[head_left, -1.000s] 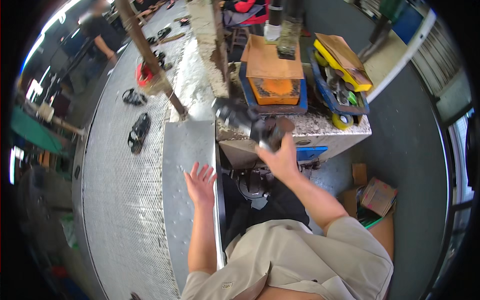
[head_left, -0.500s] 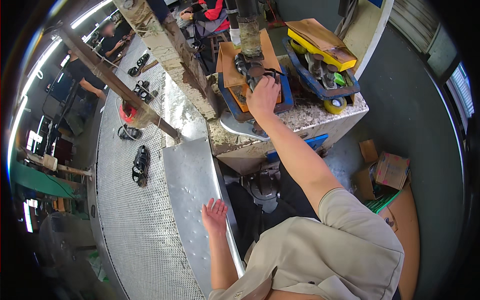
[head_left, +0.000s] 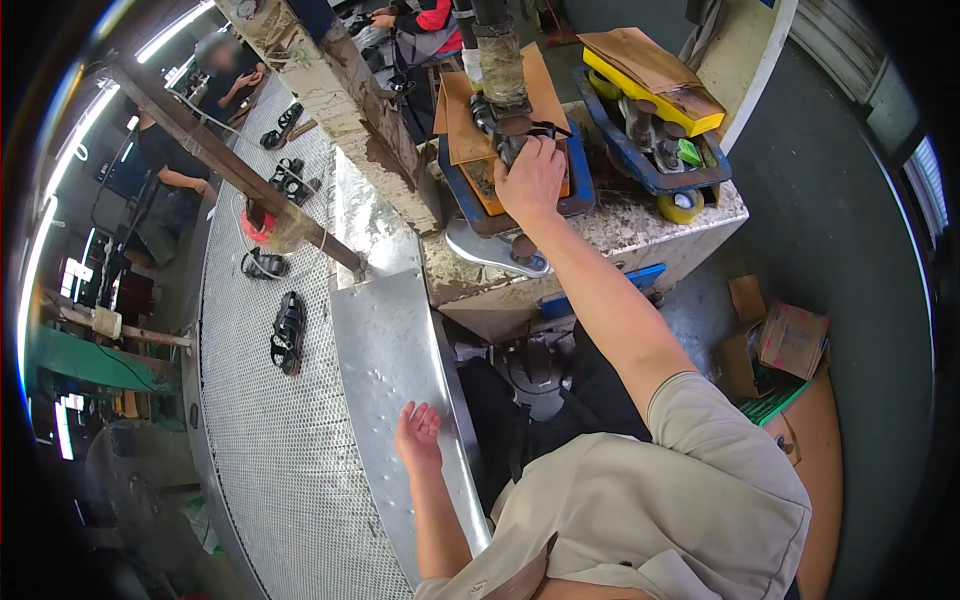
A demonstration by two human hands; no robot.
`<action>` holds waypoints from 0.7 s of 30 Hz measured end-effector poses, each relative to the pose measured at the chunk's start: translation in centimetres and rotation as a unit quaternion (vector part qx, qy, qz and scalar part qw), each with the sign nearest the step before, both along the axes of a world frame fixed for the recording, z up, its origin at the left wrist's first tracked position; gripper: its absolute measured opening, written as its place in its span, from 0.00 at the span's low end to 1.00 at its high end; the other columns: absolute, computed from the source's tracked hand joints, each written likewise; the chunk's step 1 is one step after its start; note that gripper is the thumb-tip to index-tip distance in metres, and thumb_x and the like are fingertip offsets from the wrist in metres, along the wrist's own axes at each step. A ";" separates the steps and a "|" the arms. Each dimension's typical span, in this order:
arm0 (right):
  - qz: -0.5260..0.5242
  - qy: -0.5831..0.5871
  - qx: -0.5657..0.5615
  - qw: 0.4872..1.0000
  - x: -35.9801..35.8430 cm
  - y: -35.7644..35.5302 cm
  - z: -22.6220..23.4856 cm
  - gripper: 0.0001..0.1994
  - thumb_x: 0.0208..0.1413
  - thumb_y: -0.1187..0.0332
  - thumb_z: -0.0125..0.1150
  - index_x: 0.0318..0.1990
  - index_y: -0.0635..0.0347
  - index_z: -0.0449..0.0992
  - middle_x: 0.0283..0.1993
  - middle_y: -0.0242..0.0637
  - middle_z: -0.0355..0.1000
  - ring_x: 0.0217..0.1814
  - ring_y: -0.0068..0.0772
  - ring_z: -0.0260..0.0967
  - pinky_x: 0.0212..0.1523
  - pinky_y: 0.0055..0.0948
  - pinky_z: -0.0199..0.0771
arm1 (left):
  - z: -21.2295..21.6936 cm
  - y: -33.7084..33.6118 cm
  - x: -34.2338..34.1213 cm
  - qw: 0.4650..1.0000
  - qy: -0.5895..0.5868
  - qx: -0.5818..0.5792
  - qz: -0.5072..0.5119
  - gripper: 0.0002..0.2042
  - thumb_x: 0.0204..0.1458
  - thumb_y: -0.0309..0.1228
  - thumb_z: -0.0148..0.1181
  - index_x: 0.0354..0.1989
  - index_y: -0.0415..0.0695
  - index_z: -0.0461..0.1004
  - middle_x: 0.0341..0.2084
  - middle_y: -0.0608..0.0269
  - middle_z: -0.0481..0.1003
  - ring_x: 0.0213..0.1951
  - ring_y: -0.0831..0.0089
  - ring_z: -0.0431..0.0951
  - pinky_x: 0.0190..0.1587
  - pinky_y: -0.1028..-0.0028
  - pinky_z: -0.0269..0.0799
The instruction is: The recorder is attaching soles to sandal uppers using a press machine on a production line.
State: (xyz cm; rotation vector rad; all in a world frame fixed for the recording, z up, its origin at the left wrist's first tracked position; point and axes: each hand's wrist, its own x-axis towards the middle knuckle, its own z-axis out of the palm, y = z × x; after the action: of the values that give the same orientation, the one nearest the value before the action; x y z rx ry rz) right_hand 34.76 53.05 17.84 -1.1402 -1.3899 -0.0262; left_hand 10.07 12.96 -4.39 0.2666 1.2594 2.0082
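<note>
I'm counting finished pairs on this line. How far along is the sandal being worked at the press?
Done: several black sandals already lie on the mesh belt. In hand: the right hand holds a dark sandal piece on the press over the orange pad; the left hand rests open on the metal sheet. Left: this piece is not yet on the belt.

Black sandals lie spread along the perforated metal conveyor to my left, where other workers sit at the far end. A yellow-and-blue press tray sits on the stained workbench; cardboard boxes rest on the floor at my right.
</note>
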 end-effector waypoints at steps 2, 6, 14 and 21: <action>0.006 0.003 -0.004 1.000 0.8 -0.1 0.9 0.30 0.54 0.60 0.75 0.56 0.70 0.68 0.59 0.56 0.65 0.60 0.61 0.64 0.65 0.55 0.64 | 0.4 -0.5 -0.8 0.999 0.025 -0.009 0.034 0.19 0.71 0.44 0.55 0.60 0.43 0.74 0.49 0.53 0.82 0.50 0.57 0.83 0.52 0.59 0.80; -0.003 -0.011 0.022 1.000 1.5 -0.4 2.0 0.30 0.55 0.57 0.73 0.55 0.73 0.71 0.59 0.57 0.67 0.62 0.63 0.63 0.66 0.56 0.64 | 2.5 -0.9 -3.1 0.981 0.139 -0.067 0.121 0.18 0.68 0.42 0.59 0.56 0.41 0.77 0.47 0.56 0.82 0.47 0.63 0.83 0.51 0.63 0.78; 0.036 -0.133 -0.005 0.991 0.1 -5.3 4.2 0.22 0.55 0.55 0.72 0.31 0.73 0.84 0.32 0.64 0.80 0.38 0.64 0.81 0.41 0.54 0.80 | 3.9 -6.0 -19.2 0.763 0.507 -0.236 0.323 0.20 0.66 0.33 0.59 0.60 0.31 0.77 0.57 0.42 0.79 0.60 0.52 0.78 0.65 0.60 0.71; -0.100 -0.172 0.122 0.972 3.6 -1.8 -0.6 0.25 0.62 0.51 0.66 0.42 0.73 0.76 0.47 0.61 0.76 0.54 0.65 0.72 0.59 0.56 0.71 | 8.4 -2.8 -30.1 0.602 0.561 -0.460 0.333 0.29 0.60 0.34 0.61 0.72 0.46 0.69 0.65 0.35 0.69 0.65 0.40 0.71 0.68 0.49 0.68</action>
State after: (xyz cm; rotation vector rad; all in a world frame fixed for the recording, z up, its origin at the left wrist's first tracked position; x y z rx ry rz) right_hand 38.32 51.24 17.26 -1.0968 -1.5186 -0.5482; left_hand -19.99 10.15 4.01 0.6438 3.4232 1.1839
